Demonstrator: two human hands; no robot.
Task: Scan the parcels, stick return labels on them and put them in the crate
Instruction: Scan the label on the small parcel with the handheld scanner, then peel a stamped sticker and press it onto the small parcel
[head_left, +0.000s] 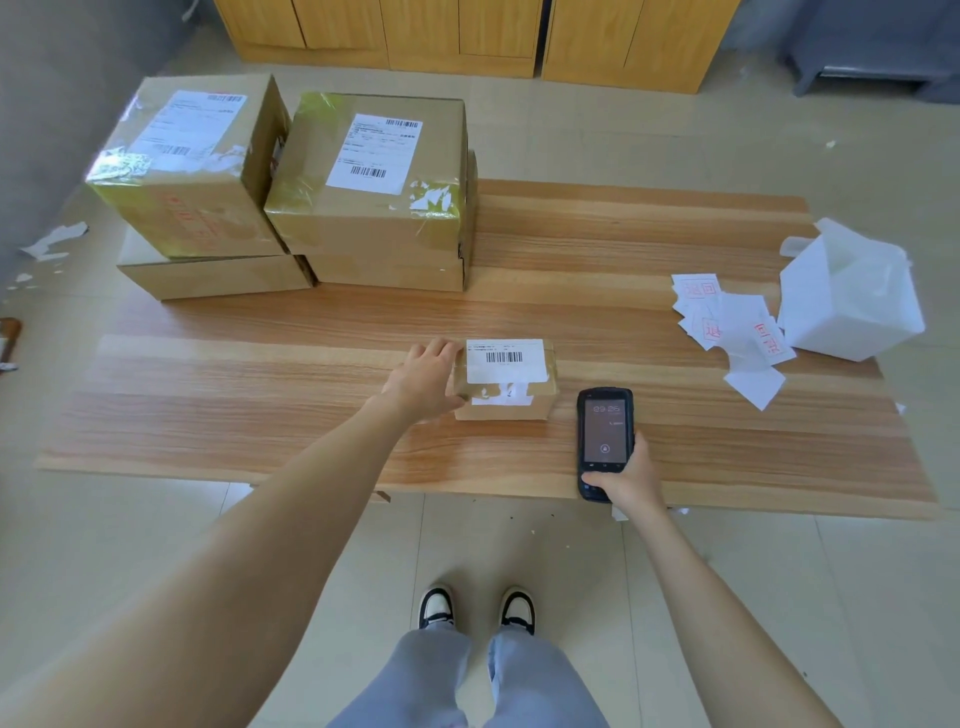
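We stand at the near edge of the bench (623, 249), a long wooden top whose far-left end carries four stacked parcels (291, 192), their shipping labels facing up. At the far right sits a white bag (852, 301), with loose return labels (737, 327) scattered just left of it. No crate shows in view.

Near the middle lies the small parcel (506, 379), its long axis running left to right and its barcode label (505, 359) facing up. Our left hand (426, 379) cups the parcel's left end, fingers wrapped over the far corner. Our right hand (631, 480) grips the scanner (603, 441), fingers closed round its lower body.

The scanner stands just right of the parcel and a little nearer, head pointing away. We judge the scan step is in hand: the barcode lies up and to the left of the scanner's head, so the right hand must swing that way.
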